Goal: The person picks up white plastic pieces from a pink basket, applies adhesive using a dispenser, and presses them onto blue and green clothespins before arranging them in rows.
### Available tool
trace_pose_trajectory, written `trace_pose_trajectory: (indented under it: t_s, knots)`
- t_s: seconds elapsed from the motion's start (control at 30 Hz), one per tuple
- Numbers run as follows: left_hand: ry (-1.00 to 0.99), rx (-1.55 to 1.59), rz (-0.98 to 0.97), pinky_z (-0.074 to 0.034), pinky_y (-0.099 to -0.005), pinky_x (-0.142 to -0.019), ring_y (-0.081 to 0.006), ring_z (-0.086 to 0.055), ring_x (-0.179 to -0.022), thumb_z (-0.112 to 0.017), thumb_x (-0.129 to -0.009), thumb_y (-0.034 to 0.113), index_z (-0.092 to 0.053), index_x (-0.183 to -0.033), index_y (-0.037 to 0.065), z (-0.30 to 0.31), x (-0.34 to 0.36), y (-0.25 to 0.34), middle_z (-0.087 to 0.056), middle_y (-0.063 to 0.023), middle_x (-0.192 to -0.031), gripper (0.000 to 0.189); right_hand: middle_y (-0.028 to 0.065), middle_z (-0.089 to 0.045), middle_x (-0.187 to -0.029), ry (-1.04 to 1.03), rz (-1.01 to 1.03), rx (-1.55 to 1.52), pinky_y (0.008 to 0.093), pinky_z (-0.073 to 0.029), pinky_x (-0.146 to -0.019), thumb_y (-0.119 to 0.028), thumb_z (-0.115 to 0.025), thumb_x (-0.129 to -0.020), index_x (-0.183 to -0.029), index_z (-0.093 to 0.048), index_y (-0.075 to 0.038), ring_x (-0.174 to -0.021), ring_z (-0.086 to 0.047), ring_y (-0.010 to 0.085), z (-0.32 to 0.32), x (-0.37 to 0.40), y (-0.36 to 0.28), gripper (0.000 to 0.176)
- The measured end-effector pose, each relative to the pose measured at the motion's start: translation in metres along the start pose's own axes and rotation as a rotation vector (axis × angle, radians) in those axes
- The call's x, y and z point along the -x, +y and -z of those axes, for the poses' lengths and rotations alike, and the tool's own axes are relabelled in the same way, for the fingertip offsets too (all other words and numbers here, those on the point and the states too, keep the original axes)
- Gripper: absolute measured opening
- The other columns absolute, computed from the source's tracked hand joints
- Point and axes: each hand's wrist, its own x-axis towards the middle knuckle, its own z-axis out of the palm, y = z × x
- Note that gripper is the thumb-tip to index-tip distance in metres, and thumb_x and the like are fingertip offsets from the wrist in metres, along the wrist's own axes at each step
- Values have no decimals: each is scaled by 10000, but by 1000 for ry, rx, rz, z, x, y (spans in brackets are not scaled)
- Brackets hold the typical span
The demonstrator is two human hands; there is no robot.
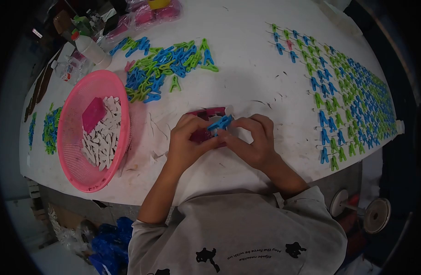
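Note:
A blue clothespin point(221, 122) is pinched between my two hands near the middle of the table. The fingers of my left hand point(185, 135) close on its left side. My right hand point(255, 141) grips it from the right with thumb and fingers. Just behind and below the hands lies a dark pink object point(199, 135), mostly hidden by them. Beyond my hands spreads a loose pile of blue and green clothespins point(169, 62).
A pink basket point(66, 151) with white pieces point(102, 142) and a magenta container point(94, 114) stands at left. Behind it are a white bottle point(91, 49) and clear plastic bottles point(66, 71). Rows of blue and green clothespins point(357, 101) cover the table's right side.

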Motion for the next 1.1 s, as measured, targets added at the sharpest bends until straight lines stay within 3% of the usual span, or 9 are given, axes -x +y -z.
trace_pose_trajectory:
  t_s: [0.27,0.7,0.8,0.9,0.97,1.03,1.1]
  knots:
    - [-12,29,48,-512,-314,-680,-214,-618,-798,-915,-623,130,-682,-873,37,-2,0,0,-639,-79,-862,354,25,-609,-1128,-123,-24,-85,352,-483,-799,-136,-752,-742,-1047,-719,-175,-986,-533,232,5,-3,4,310]
    - [-26,-1,-73,-511,-346,-739,-259,-613,-846,-913,-614,146,-694,-921,28,-1,0,5,-646,-95,-885,395,21,-601,-1081,-96,43,-98,358,-503,-802,-167,-789,-702,-1018,-710,-161,-981,-542,220,6,-2,9,326]
    - [-18,-9,-159,-501,-367,-769,-276,-604,-867,-877,-664,165,-703,-928,33,5,-2,10,-643,-97,-885,342,33,-617,-1041,-96,-35,-209,339,-482,-756,-124,-851,-619,-981,-733,-131,-917,-545,233,14,-8,17,381]
    - [6,-41,-177,-486,-376,-778,-281,-593,-867,-822,-727,158,-711,-916,42,9,-2,7,-641,-93,-880,248,51,-613,-1029,-34,-128,-129,339,-484,-764,-42,-820,-630,-968,-725,-94,-937,-553,238,27,-18,43,355]
    - [30,-49,-167,-477,-377,-775,-280,-588,-859,-793,-755,147,-716,-905,48,11,-2,6,-639,-88,-873,196,64,-608,-1026,42,-354,-111,327,-476,-781,-1,-773,-676,-962,-717,-72,-966,-558,239,37,-22,68,300]
    - [49,-51,-155,-461,-350,-743,-255,-578,-834,-710,-792,73,-716,-891,25,15,-3,7,-647,-94,-862,110,56,-597,-1028,70,-493,-139,341,-459,-800,-27,-771,-697,-929,-729,-83,-986,-529,234,43,-24,98,242]
    - [75,-49,-166,-463,-359,-746,-261,-580,-830,-739,-780,92,-717,-878,39,16,-3,7,-640,-85,-852,114,61,-592,-1043,46,-528,-103,343,-454,-809,-45,-776,-720,-933,-733,-86,-992,-524,233,48,-24,130,221]
